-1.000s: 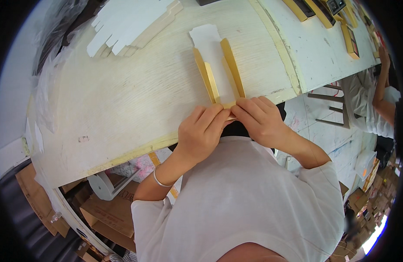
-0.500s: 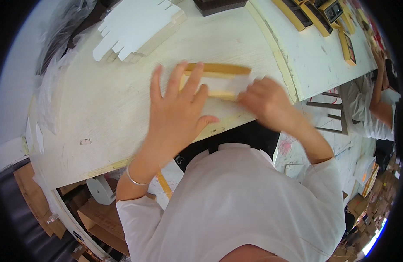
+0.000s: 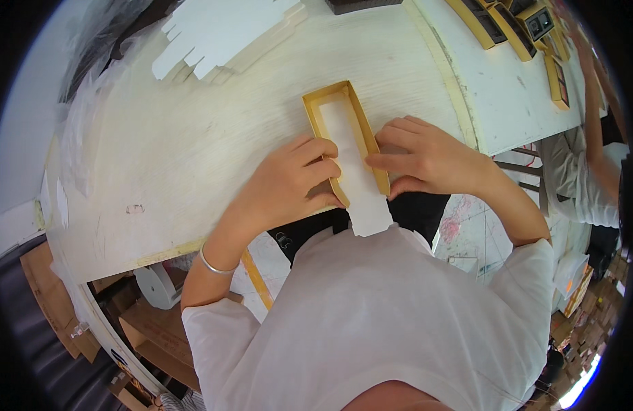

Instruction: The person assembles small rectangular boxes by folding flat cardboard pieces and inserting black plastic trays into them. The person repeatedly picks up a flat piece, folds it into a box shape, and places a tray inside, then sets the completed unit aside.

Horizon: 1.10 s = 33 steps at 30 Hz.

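Currently logging, left to right across the head view.
Bench: pale wooden worktable is carrying the work; its near edge is running just in front of the person's chest.
Stack, far left: white die-cut card blanks are lying well apart from the hands.
Left hand: is resting on the table with fingers curled, fingertips pressing the left wall of the tray near its near end; not closed around anything.
Workpiece: long narrow gold-yellow cardboard tray is lying lengthwise, open side up, between the two hands, near the table's front edge.
Liner: white paper strip is sitting inside the tray and is sticking out past its near end, over the table edge toward the person.
Right hand: is lying beside the right wall, fingers bent, fingertips pinching against that wall.
Far right: several gold-edged boxes are standing on the next table; another person's sleeve is showing at the edge.
Progress, judged: liner appears seated along the tray floor; overhanging tail not yet tucked or folded, so roughly midway.
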{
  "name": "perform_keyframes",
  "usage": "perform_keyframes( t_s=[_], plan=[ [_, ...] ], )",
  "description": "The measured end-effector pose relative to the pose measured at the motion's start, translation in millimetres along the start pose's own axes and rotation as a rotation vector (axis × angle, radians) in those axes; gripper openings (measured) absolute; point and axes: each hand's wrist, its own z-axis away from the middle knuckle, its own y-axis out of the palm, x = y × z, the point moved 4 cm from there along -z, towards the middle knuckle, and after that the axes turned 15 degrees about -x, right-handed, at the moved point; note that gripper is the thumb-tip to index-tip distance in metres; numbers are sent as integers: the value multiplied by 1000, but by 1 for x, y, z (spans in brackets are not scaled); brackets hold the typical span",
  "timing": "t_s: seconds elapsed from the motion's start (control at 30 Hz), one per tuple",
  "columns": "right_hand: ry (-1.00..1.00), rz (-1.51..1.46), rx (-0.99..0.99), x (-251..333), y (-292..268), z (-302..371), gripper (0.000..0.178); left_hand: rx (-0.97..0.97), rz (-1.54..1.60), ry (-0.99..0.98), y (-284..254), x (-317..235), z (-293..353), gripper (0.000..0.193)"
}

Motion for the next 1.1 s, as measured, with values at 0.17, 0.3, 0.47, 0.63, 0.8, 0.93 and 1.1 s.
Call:
perform_keyframes(
  t_s=[0.17,0.3,0.47,0.63,0.8,0.93,1.1],
  plan=[
    [92,-100,-75,5,14,-6,26,-124,-80,6,9,-7,3,26],
    [232,-105,-159,7,31,-4,23,-224,-116,-120,22,-18,3,29],
    [452,-254,-71,19,18,4,39,-345,-28,-206,29,-17,8,22],
    [53,226,-138,35,17,28,65,-313,-51,-179,25,-13,6,8],
    [-93,109,-342,22,27,28,37,-178,139,-318,22,-10,2,13],
    [317,-316,-481,5,31,19,30,-140,459,-419,13,-6,1,23],
    [448,-490,-596,13,35,13,36,-242,330,-397,22,-3,10,25]
  ],
)
